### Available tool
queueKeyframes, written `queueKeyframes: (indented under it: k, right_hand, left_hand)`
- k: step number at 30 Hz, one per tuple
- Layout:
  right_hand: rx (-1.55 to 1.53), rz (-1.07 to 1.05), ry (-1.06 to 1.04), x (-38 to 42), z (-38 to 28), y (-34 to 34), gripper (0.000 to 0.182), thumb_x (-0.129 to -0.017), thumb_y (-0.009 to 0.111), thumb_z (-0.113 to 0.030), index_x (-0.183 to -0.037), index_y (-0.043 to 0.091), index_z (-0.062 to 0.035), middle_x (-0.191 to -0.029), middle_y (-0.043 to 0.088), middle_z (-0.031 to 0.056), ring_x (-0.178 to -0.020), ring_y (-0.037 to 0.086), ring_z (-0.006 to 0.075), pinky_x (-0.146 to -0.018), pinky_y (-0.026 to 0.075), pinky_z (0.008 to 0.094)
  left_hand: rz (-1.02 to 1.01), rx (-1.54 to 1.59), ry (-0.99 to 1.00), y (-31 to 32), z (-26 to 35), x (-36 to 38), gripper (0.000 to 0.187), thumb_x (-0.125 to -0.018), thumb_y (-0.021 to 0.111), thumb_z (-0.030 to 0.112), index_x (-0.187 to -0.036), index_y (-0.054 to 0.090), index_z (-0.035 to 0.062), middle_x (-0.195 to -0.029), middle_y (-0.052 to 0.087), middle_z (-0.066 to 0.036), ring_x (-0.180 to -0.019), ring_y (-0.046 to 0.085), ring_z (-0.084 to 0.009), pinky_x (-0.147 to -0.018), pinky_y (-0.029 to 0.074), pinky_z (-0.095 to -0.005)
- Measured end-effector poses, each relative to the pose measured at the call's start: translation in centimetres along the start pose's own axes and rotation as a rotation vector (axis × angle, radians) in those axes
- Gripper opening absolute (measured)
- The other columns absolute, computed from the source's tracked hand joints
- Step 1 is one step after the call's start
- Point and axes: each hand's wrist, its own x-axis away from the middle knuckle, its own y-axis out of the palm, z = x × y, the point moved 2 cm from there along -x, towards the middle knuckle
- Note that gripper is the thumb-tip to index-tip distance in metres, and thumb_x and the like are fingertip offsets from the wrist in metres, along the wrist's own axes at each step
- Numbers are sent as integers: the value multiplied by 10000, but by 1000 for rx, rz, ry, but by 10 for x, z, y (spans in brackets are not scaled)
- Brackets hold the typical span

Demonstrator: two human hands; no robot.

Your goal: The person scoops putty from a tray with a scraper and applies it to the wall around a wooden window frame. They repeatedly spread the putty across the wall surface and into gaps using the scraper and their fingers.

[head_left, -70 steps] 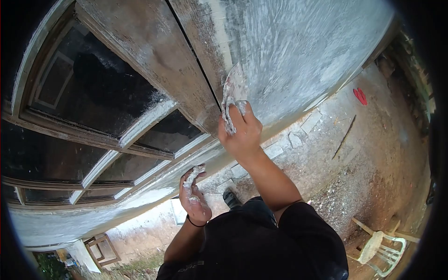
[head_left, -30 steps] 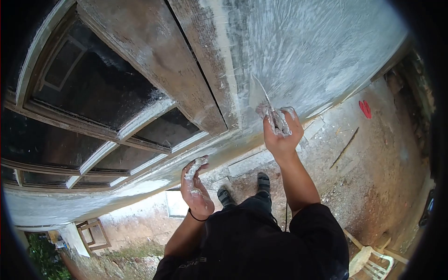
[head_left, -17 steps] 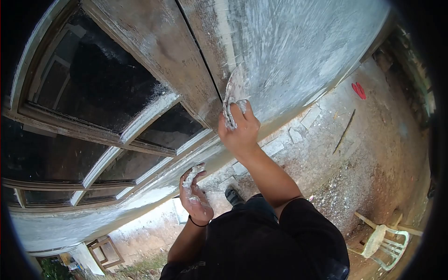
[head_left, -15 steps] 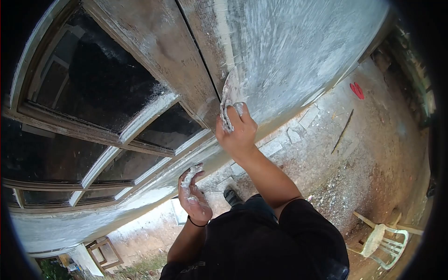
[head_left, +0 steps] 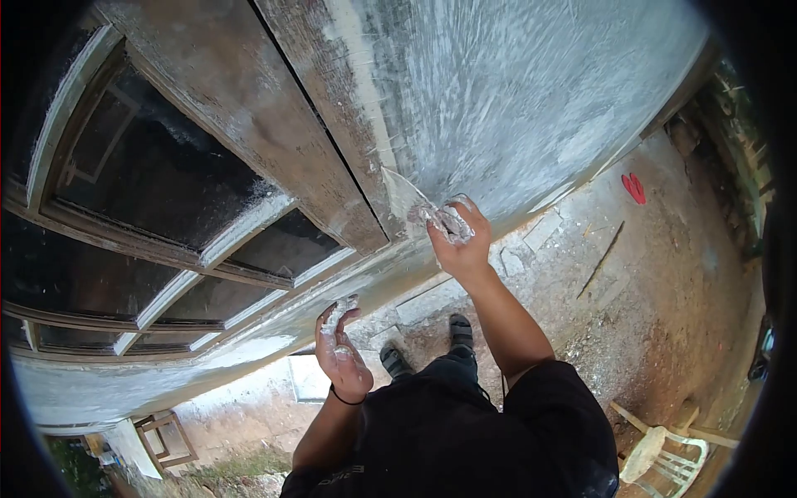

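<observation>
My right hand [head_left: 466, 245] grips a putty knife [head_left: 404, 189] smeared with white putty. Its thin blade points up and left, touching or very near the strip where the wooden frame [head_left: 328, 124] meets the grey-white wall [head_left: 531, 91]. White paste coats the thumb and fingers of that hand, and the tool's handle is mostly hidden. Lower down, my left hand [head_left: 344, 361] is half curled in front of my body, with a thick streak of white putty [head_left: 339, 315] held along its fingers. A dark band circles the left wrist.
Glass window panes [head_left: 149, 166] in worn wooden frames fill the left side. On the dusty ground lie red slippers [head_left: 633, 188] and a thin stick [head_left: 601, 260]. A pale chair [head_left: 664, 461] stands at lower right, a wooden frame piece [head_left: 166, 440] at lower left.
My right hand has moved down and to the right along the wall edge with the putty knife, whose blade now tilts further left. My left hand has barely moved. Both feet now show.
</observation>
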Motion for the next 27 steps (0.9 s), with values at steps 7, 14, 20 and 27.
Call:
queueKeyframes:
  k: [7,14,20,27]
  right_hand:
    - [57,53,-158,-27,34,-5,166,-634,643,-42,-778,571,0,-740,569,153,-640,547,323,-598,453,338]
    - [152,103,-186,-23,35,-15,158,-628,653,-22,-744,557,24,-728,559,150,-613,544,279,-556,433,312]
    - [83,45,-46,-8,22,-28,173,-624,655,-38,-760,561,12,-724,568,153,-617,569,305,-568,450,321]
    - [299,228,-250,17,-15,11,200,-625,636,-36,-812,566,-20,-779,538,182,-520,531,317,-447,434,332]
  left_hand:
    - [9,-73,-20,35,2,-3,543,-868,367,366,-1152,413,-94,-1121,470,-196,-1018,499,-306,-820,406,-384]
    - [6,-63,1,38,1,-1,538,-869,378,357,-1171,404,-88,-1141,456,-194,-1028,495,-311,-822,405,-395]
    - [-72,-38,3,23,4,2,509,-860,367,298,-1190,389,-89,-1152,442,-210,-1033,480,-311,-835,399,-412]
    - [-108,27,12,-8,0,9,483,-866,355,269,-1182,390,-96,-1165,431,-214,-1034,473,-300,-845,393,-424]
